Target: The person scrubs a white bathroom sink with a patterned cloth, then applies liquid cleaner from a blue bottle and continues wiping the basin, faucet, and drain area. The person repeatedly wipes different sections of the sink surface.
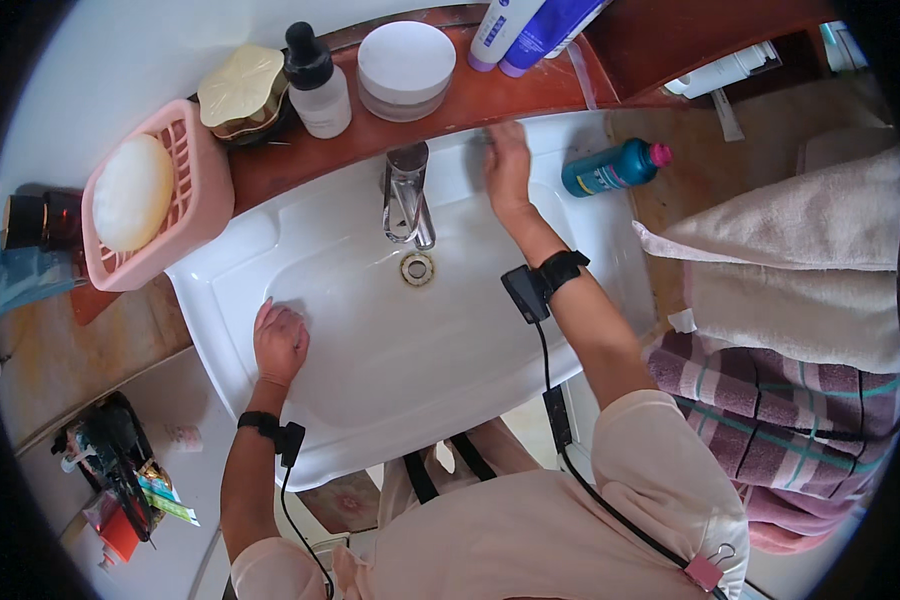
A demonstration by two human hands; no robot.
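Note:
A white washbasin (370, 370) lies in front of me, with a chrome faucet (407, 190) above its round drain (417, 268). My left hand (281, 342) rests at the basin's left inner side, its fingers loosely bent and nothing visible in it. On the far rim, right of the faucet, is my right hand (508, 172). Its fingers reach toward the shelf edge and are slightly blurred; I see nothing held there. To its right, a teal bottle with a pink cap (615, 168) lies on its side on the basin's rim.
Along the reddish-brown shelf (475, 100) stand a white-lidded jar (405, 70), a dropper bottle (317, 85) and purple-white tubes (520, 35). A pink soap dish (205, 190) holds pale soap (132, 192) at left. Towels (790, 300) hang at right. Black straps and cables run along both my forearms.

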